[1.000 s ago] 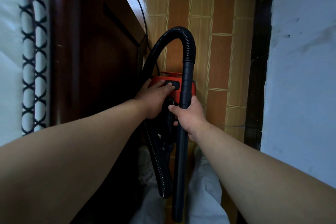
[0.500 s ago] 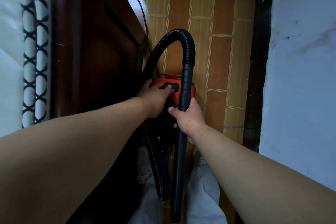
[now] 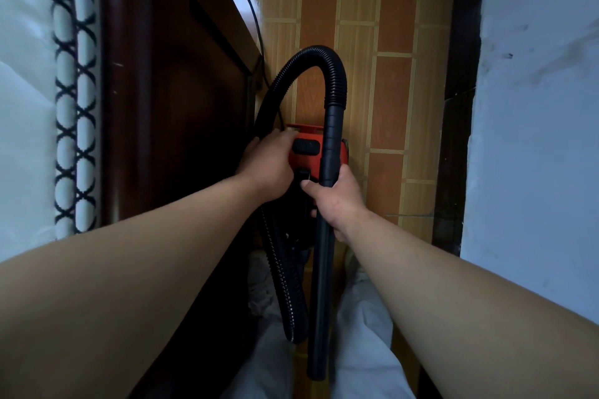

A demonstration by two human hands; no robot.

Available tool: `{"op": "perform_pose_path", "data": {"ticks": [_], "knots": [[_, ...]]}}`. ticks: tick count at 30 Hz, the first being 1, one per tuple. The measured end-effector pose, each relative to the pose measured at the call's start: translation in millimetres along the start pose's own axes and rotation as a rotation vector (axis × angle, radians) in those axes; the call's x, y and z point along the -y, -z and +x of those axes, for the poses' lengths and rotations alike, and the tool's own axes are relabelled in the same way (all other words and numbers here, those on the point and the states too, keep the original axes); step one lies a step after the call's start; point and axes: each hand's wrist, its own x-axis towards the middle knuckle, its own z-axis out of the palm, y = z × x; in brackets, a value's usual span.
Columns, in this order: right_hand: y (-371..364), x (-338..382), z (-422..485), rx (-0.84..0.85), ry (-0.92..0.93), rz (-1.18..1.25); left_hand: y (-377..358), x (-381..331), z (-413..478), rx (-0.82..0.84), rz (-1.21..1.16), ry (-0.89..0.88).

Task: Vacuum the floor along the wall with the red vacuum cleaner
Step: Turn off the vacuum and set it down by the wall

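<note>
The left hand (image 3: pixel 267 168) gripped the vacuum (image 3: pixel 324 157), fingers (image 3: pixel 282 137) curled over its red top; the right hand (image 3: pixel 337 201) held the tube (image 3: pixel 324 269), fingers wrapped round it

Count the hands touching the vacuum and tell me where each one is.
2. The left hand grips the top of the red vacuum cleaner beside its black button. The right hand grips the black tube below the hose. None seems hidden.

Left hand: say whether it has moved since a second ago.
Yes. The left hand slid left off the black button, toward the wooden panel, now gripping the red vacuum cleaner.
</note>
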Motion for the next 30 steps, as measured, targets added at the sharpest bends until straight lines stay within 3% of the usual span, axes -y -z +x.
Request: {"op": "perform_pose_path", "data": {"ticks": [5, 8, 13, 17, 22, 30], "knots": [[3.6, 2.5, -6.8, 0.015, -0.052, 0.085, -11.9, -2.9, -44.1, -0.199, -0.569, 0.361], [3.5, 3.9, -12.0, 0.014, -0.142, 0.168, -22.3, -4.2, -72.0, -0.310, -0.779, 0.575], [6.7, 3.1, -15.2, 0.150, -0.251, 0.252, -40.8, 2.1, -95.1, -0.054, -1.260, 0.687], [6.3, 3.8, -18.0, 0.226, -0.278, 0.238, -38.9, -2.7, -98.0, 0.102, -1.379, 0.652], [1.1, 9.0, -26.6, 0.257, -0.287, 0.255, -36.6, 0.2, -97.3, 0.150, -1.398, 0.647], [1.5, 31.8, -49.9, 0.128, -0.229, 0.181, -27.4, -16.8, -99.0, 0.209, -1.362, 0.563]]}}
